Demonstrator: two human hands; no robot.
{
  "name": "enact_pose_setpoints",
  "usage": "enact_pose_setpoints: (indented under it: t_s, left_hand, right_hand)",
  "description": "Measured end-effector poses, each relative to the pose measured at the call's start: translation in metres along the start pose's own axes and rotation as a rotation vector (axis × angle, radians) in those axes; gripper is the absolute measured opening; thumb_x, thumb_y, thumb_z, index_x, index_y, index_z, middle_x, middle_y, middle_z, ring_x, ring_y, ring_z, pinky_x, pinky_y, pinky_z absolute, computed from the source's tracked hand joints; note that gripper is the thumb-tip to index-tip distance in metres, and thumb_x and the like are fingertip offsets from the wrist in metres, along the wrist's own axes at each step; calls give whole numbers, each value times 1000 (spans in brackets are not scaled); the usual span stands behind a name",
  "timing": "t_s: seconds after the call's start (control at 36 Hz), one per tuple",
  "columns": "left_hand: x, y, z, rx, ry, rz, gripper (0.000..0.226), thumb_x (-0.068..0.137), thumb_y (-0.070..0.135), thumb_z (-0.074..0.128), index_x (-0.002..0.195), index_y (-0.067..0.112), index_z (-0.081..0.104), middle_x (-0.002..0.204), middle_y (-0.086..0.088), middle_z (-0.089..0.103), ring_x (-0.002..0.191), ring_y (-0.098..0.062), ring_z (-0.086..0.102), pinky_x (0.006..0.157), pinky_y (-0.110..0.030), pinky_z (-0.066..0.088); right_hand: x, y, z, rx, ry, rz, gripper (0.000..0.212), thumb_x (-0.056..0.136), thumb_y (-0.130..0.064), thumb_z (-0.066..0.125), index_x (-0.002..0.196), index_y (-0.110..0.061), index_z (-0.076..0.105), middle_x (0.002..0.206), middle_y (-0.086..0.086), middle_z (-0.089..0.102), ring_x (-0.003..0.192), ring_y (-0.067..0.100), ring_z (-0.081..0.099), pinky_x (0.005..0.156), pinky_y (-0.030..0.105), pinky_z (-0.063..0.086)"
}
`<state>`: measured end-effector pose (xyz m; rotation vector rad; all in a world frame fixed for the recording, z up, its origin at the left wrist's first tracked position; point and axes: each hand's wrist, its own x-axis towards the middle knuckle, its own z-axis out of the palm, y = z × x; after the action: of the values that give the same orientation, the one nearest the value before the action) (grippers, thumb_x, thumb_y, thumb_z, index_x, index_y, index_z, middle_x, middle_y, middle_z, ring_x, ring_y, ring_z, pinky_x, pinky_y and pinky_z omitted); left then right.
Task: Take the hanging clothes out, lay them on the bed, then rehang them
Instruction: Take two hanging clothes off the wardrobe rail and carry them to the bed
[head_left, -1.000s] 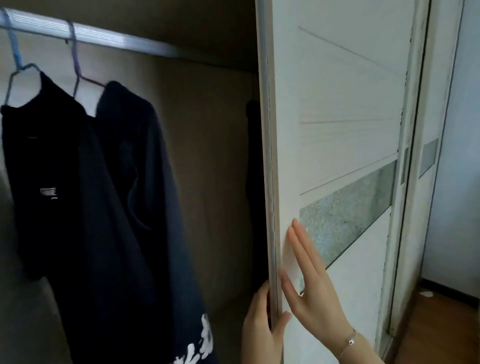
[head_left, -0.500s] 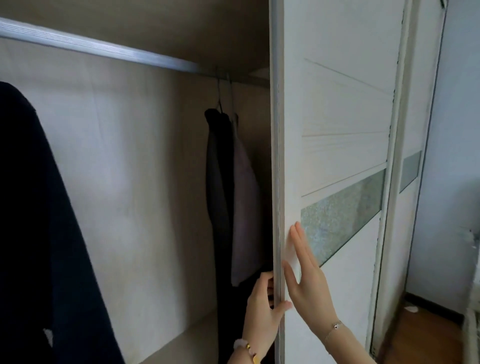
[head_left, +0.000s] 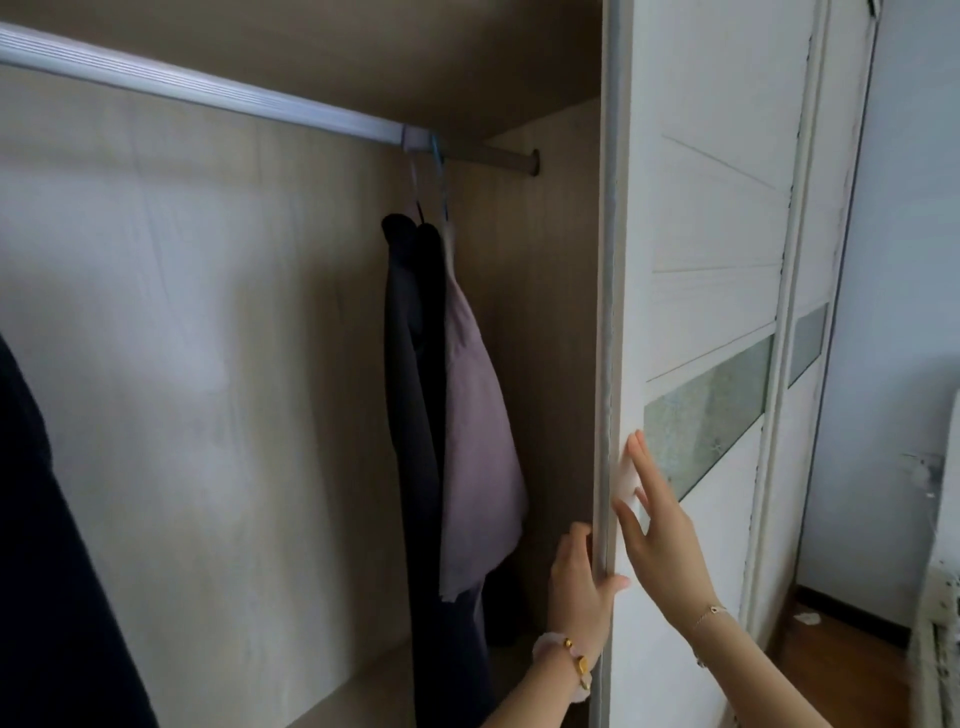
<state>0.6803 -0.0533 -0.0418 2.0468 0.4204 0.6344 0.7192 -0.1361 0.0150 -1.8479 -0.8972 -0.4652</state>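
**Head view: both hands on the sliding door, clothes hanging at the rail's far end**

I take the sliding door (head_left: 696, 218) as my landmark. My left hand (head_left: 579, 582) is wrapped round its leading edge, fingers hidden behind the edge inside the wardrobe and the thumb hooked over onto the front face, so it grips the door. A beaded bracelet (head_left: 563, 657) sits on that wrist. My right hand (head_left: 662, 540) lies flat against the door's front, just beside the edge, fingers spread and straight, holding nothing; its fingertips reach the lower corner of the frosted glass strip (head_left: 709, 410). A thin chain bracelet (head_left: 709, 613) circles that wrist.

Just inside the door's edge, the hanging clothes are still on the rail (head_left: 208, 91): a dark garment (head_left: 413, 415) and, touching it on the door side, a mauve garment (head_left: 478, 431), both on thin hangers (head_left: 436, 176) hooked at the rail's end nearest the door. Far from the door, at the frame's left edge, part of another dark garment (head_left: 47, 545) shows. Between the two groups I see the pale back panel (head_left: 208, 364) of the wardrobe. Beyond the door, a second door panel (head_left: 826, 260) overlaps it, with wooden floor (head_left: 852, 670) below.
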Motion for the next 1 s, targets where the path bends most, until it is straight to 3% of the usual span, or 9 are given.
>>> enact_pose_setpoints:
  t_s: [0.17, 0.31, 0.42, 0.58, 0.67, 0.75, 0.86, 0.92, 1.0]
  left_hand:
    - [18, 13, 5, 79, -138, -70, 63, 86, 27, 64, 139, 16, 33, 144, -7, 41, 131, -26, 45, 105, -38, 44]
    - [20, 31, -35, 136, -210, 46, 48, 92, 25, 55, 137, 24, 38, 140, 5, 46, 125, -11, 49, 103, -26, 44]
    - [2, 62, -100, 162, -48, 301, 39, 89, 47, 47, 126, 37, 45, 119, 22, 51, 108, 4, 52, 93, -12, 47]
    - [-1, 103, -211, 159, 337, 611, 26, 89, 10, 55, 110, 23, 62, 106, 16, 62, 98, 2, 60, 80, -8, 47]
    - [21, 123, -257, 198, 575, 698, 25, 88, 2, 54, 102, 20, 62, 100, 11, 64, 93, -3, 61, 79, -9, 48]
    - [53, 143, -288, 143, 668, 611, 21, 88, 7, 55, 102, 20, 60, 104, 4, 63, 96, -10, 61, 82, -18, 47]
    - [94, 168, -303, -44, 475, 349, 36, 88, 24, 60, 123, 16, 52, 126, 1, 55, 114, -13, 53, 89, -21, 36]
    - [107, 179, -303, -77, 376, 242, 52, 88, 29, 60, 135, 15, 44, 137, 0, 47, 121, -14, 47, 92, -23, 34]
    - [127, 181, -304, -91, 279, 110, 59, 84, 28, 63, 136, 13, 41, 135, 0, 49, 116, -18, 51, 90, -26, 39]
  right_hand:
    - [12, 8, -3, 50, -26, 92, 69, 95, -15, 48, 144, -45, 10, 149, -27, 8, 142, 17, 27, 111, 35, 29]
    - [20, -13, -12, -106, 56, 100, 61, 93, -21, 52, 146, -34, 23, 154, -11, 27, 138, 19, 36, 108, 31, 29]
    - [41, -62, -13, -120, 271, -97, 51, 88, -8, 58, 136, -21, 46, 141, -2, 48, 128, 17, 46, 101, 28, 33]
    - [96, -141, -2, 78, 306, -332, 42, 89, -7, 54, 129, -21, 51, 121, -20, 48, 112, -10, 40, 91, 1, 29]
    - [133, -175, 8, 183, 210, -320, 42, 92, -14, 53, 133, -20, 47, 130, -10, 52, 120, 1, 45, 99, 14, 33]
    - [170, -198, 16, 248, 41, -211, 51, 93, -24, 53, 141, -18, 37, 145, -1, 41, 132, 13, 39, 101, 21, 30]
    - [210, -215, 28, 385, -194, -3, 63, 90, -24, 58, 145, -9, 30, 145, 6, 41, 132, 20, 41, 96, 21, 31]
    - [224, -215, 34, 423, -301, 72, 55, 89, -17, 58, 139, -5, 39, 129, 6, 53, 115, 18, 53, 86, 17, 38]
    - [241, -209, 40, 426, -404, 135, 31, 86, -9, 56, 117, -5, 57, 92, 4, 60, 76, 12, 56, 53, 14, 42]
